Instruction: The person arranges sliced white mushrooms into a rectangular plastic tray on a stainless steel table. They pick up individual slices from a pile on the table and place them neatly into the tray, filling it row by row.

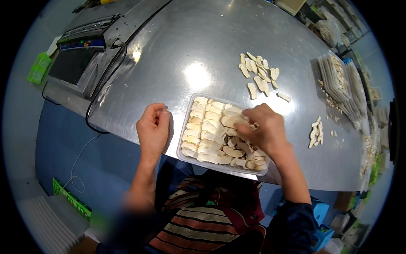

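A clear plastic tray [182, 132] sits at the table's near edge. Pale mushroom slices [210, 125] lie in it in neat overlapping columns on the left and middle, with browner slices [237, 150] more loosely placed at the lower right. My right hand [265, 129] is over the tray's right side, its thumb and fingers closed on a mushroom slice [231, 122]; the fingertips are slightly blurred and partly hide it. Just left of the tray, my left hand [153, 127] is held with curled fingers and thumb drawn in, and I see nothing in it.
A loose pile of mushroom slices [261, 72] lies beyond the tray, and a smaller heap [316, 132] to its right. Stacked clear trays [334, 76] lean at the far right among scattered crumbs. A dark machine [80, 53] with a black cable [103, 86] occupies the left.
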The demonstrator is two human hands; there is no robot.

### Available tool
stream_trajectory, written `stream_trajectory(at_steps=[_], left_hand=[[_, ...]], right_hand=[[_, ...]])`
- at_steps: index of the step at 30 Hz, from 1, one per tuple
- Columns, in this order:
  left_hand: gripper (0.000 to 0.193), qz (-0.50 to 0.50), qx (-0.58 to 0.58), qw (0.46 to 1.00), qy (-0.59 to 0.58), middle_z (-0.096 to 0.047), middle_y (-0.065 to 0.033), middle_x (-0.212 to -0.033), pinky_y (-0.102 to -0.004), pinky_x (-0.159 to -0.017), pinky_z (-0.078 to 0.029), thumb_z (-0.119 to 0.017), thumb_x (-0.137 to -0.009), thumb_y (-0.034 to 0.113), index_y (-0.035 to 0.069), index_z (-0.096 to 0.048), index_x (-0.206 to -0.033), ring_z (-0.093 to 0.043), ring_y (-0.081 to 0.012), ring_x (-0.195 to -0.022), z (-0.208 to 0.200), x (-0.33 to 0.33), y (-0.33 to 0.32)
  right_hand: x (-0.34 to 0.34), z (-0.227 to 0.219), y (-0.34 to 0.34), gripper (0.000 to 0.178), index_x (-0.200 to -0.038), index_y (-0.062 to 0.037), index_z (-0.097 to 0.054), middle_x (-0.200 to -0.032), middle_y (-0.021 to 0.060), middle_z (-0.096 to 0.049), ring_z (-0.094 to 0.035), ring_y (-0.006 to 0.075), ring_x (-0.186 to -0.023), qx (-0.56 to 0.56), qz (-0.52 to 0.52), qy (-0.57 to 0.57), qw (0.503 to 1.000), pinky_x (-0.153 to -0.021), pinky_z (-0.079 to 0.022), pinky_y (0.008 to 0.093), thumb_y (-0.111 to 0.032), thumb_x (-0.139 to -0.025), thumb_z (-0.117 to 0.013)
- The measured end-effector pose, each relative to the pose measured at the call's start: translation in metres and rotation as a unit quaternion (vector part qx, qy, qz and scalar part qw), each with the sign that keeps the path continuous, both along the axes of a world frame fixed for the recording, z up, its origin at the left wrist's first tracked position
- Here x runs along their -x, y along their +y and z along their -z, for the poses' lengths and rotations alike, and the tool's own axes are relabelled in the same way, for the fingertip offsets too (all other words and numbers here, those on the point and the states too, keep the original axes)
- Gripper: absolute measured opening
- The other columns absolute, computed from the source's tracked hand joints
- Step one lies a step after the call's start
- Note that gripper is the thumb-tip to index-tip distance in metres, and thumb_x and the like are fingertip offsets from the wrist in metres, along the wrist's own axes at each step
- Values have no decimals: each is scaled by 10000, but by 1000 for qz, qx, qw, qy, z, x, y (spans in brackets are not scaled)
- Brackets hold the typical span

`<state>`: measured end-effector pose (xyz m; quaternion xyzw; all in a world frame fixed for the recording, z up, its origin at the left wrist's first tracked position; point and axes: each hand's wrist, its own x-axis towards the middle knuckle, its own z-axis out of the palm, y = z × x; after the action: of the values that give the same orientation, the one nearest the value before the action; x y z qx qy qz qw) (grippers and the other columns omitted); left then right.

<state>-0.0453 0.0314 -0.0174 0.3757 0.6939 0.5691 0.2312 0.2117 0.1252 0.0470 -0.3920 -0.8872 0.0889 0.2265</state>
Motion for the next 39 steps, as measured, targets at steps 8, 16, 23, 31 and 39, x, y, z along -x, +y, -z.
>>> stream_trajectory(at_steps=[8,16,23,31,39], left_hand=[[156,8,-16,1000,15,-605,-9,-690,-205,-558,-433,-619,-877,67,-35,-645,-992,-509,-43,-605,1,3,1],[154,9,-9,1000,-7,-602,-4,-693,-203,-561,-433,-616,-886,65,-39,-641,-997,-507,-41,-611,-1,1,1],[156,2,-18,1000,0,-609,-11,-692,-207,-562,-437,-619,-883,67,-39,-645,-994,-514,-45,-610,1,2,-1],[163,0,0,1000,-15,-609,-11,-689,-208,-558,-435,-623,-878,73,-44,-647,-988,-515,-47,-605,2,4,0],[161,3,-8,1000,-6,-605,-8,-692,-206,-559,-429,-618,-877,63,-43,-644,-996,-510,-44,-610,2,3,0]], right_hand=[[-4,0,71,297,-699,1,-703,-627,164,-646,-650,304,-628,169,233,-181,941,-619,-521,383,-295,-724,-705],[-9,16,73,239,-736,-22,-705,-637,129,-640,-628,282,-610,144,204,-53,967,-625,-515,370,-258,-699,-717],[-6,-12,-25,211,-821,-59,-680,-664,64,-606,-596,231,-646,-35,-8,25,999,-564,-496,341,-95,-648,-796],[5,6,-37,157,-663,-51,-571,-651,89,-553,-555,255,-669,-44,-5,-18,999,-603,-491,369,-117,-658,-714],[1,5,-37,143,-741,-38,-631,-684,108,-593,-587,266,-697,-8,13,-20,1000,-608,-506,370,-125,-679,-725]])
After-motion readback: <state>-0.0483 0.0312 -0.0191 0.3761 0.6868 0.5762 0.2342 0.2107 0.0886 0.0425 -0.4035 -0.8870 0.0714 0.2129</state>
